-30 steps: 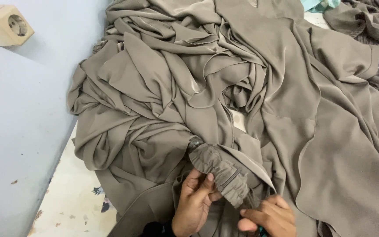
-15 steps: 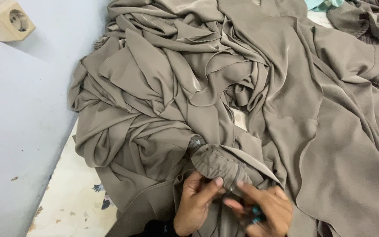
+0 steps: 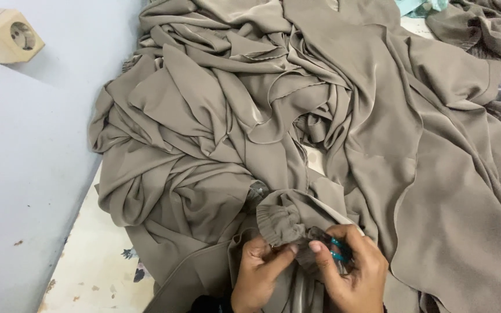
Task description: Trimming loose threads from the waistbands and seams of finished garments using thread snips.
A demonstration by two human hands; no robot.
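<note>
The right hand (image 3: 352, 272) has come in to the cuff (image 3: 282, 223) with a small blue tool (image 3: 338, 250) in its fist. The left hand (image 3: 259, 272) pinches the cuff, so work on it looks close.

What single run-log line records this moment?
left hand: pinching gathered cuff | right hand: holding teal snips at cuff | taupe garment pile

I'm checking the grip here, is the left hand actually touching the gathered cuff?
Touching. The head view shows the left hand with its fingertips pressed onto the gathered cuff, no gap between them.
</note>
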